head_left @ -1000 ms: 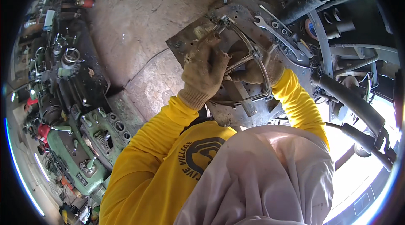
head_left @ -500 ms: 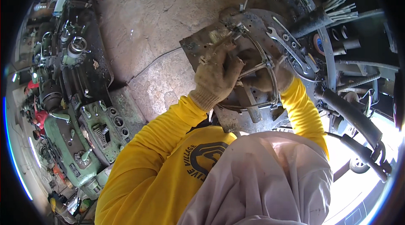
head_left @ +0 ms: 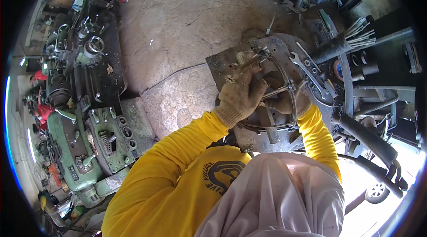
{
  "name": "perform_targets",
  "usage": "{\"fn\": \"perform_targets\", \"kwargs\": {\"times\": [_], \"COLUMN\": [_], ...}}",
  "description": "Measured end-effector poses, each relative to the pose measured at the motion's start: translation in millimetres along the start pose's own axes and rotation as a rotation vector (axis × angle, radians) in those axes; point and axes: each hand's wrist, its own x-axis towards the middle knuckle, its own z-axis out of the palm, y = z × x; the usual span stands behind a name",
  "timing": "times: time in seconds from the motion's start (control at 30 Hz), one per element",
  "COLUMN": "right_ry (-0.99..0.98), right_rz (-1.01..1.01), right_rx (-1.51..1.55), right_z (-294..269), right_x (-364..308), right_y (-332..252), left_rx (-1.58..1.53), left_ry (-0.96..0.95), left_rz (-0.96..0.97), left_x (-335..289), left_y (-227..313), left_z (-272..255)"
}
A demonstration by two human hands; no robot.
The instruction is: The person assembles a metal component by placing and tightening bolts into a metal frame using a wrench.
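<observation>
A person in yellow sleeves (head_left: pixel 186 141) is working with both gloved hands over a dark steel table (head_left: pixel 253 140), where a curved metal frame (head_left: pixel 291 87) is lying toward the middle of the top. The frame is bowing out to the person's right, and a straight crossbar (head_left: pixel 279 90) is joining it partway along its curve. The left hand (head_left: pixel 240 94) is resting at the frame's left side, over the table's left half, its fingers bent and its thumb standing apart from them; whether it is gripping anything cannot be told. The right hand (head_left: pixel 286 103) is curling around the frame's right side, thumb pointing toward the left hand (the frame is hiding part of the fingers, so how firmly they are closing, and on what, cannot be told).

Near the person's edge of the table, a flat bar (head_left: pixel 271 126) is lying beneath the frame. Along the table's right side, an open-ended wrench (head_left: pixel 310 75) is lying at a slant. Just beyond that side, a dark tube (head_left: pixel 331 49) is holding a bundle of thin rods (head_left: pixel 359 34). Well to the left of the table, a green machine (head_left: pixel 66 150) with levers is standing.
</observation>
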Motion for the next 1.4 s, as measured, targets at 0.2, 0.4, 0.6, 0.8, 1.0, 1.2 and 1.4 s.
{"fn": "perform_targets", "kwargs": {"times": [0.2, 0.4, 0.6, 0.8, 1.0, 1.2, 1.4], "right_ry": [-0.174, -0.085, -0.140, -0.064, 0.045, 0.146, 0.144], "right_rz": [0.000, -0.034, -0.014, 0.000, -0.010, 0.027, 0.139], "right_rx": [-0.029, 0.027, -0.131, 0.048, -0.187, -0.469, -0.197], "right_z": [-6.2, -4.7, -7.4, 3.5, -12.5, 1.3, 5.3], "right_x": [6.8, 0.1, 7.5, -1.1, 5.7, -23.0, -35.8], "right_y": [-11.0, -3.8, -15.9, -3.1, 8.3, 21.4, 9.7], "left_rx": [-0.083, -0.108, -0.125, -0.167, -0.014, 0.075, 0.066], "left_ry": [0.078, 0.044, 0.097, 0.068, 0.047, 0.182, 0.225], "left_rz": [-0.006, -0.082, -0.078, -0.134, 0.036, 0.197, 0.213], "left_x": [6.5, 7.7, 7.0, 6.0, 9.5, 2.2, -38.9], "left_y": [7.6, 8.6, 8.1, 10.5, 2.2, -4.2, 28.0], "left_z": [-6.9, -6.9, -6.7, -10.9, -4.3, -3.1, -48.8]}}
